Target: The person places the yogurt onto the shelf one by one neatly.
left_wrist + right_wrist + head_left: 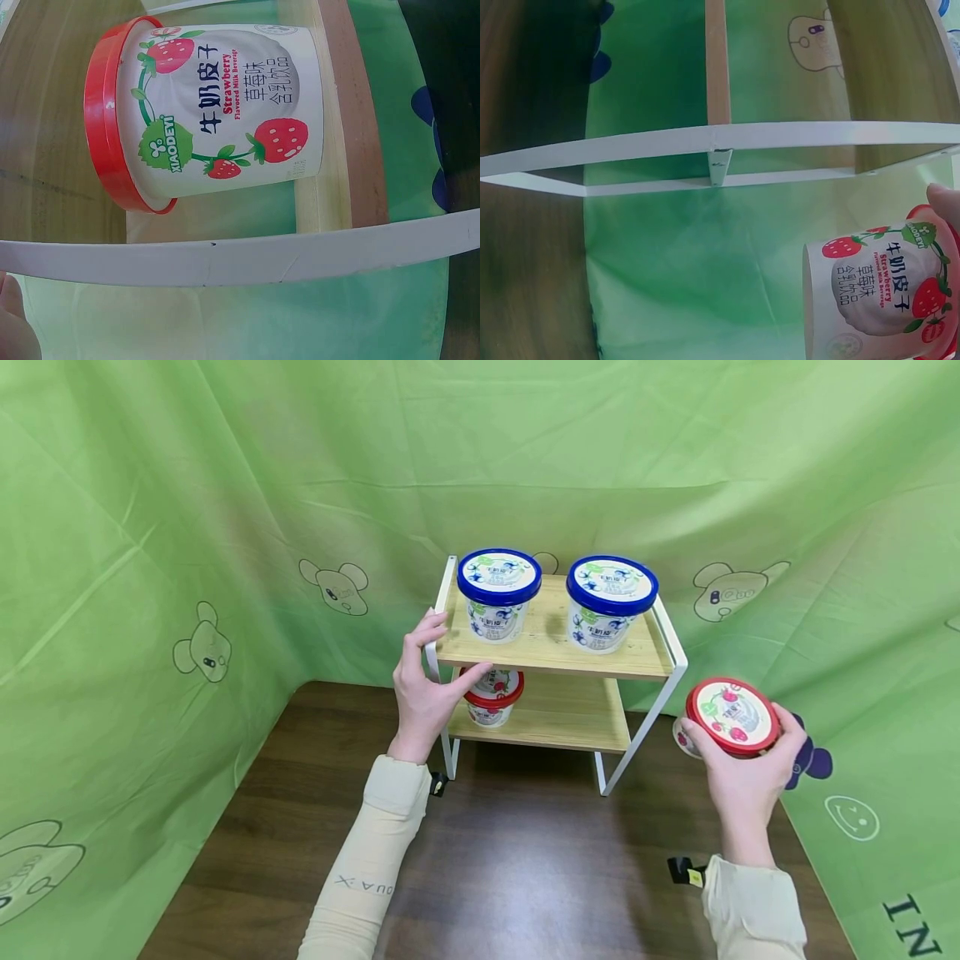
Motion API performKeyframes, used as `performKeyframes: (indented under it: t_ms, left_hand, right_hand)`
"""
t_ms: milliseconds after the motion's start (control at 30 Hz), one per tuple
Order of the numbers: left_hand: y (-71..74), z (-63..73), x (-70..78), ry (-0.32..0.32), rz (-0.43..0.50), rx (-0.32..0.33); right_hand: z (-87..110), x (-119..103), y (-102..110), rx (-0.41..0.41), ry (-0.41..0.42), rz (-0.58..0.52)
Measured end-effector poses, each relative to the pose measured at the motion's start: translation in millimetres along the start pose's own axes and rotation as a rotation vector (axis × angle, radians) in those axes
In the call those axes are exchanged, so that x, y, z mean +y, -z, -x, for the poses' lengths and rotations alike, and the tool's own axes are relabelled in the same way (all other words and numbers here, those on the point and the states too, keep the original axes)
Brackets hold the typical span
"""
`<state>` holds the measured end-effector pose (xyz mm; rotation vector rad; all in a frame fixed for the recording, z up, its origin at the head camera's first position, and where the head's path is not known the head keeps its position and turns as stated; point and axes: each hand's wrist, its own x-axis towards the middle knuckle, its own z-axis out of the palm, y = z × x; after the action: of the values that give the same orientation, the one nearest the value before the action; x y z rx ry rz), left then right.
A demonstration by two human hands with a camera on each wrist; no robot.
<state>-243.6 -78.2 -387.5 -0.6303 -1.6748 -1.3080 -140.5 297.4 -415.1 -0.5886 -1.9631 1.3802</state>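
My right hand [753,772] grips a red-lidded strawberry milk drink cup [735,714] by its lid, off to the right of a two-tier shelf [547,647]. In the right wrist view that cup [877,292] lies outside the white frame. My left hand [427,693] holds the shelf's front left corner, fingers on the outer side and thumb along the top board's front edge. Behind that thumb, a second strawberry cup [491,714] stands on the lower board; the left wrist view shows this cup [225,112] whole.
Two blue-lidded cups, one left [498,593] and one right [607,602], stand on the top board. Green printed cloth [360,527] hangs behind the shelf and at both sides. Dark wood-look flooring [517,860] lies underneath.
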Motion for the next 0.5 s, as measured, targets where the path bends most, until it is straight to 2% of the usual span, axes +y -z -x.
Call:
performKeyframes:
  t_ms: [133, 233, 500]
  left_hand:
    - [0.2, 0.0, -1.0, -0.001, 0.001, 0.001]
    - [0.0, -1.5, 3.9, 0.001, -0.003, 0.003]
    - [3.0, -11.1, 36.5, 0.008, -0.007, 0.007]
  right_hand:
    - [4.8, -2.4, 0.9, -0.003, -0.001, -0.005]
    - [8.9, -4.8, 1.3, -0.007, -0.002, -0.002]
    - [17.2, -7.6, 2.4, 0.010, 0.030, 0.006]
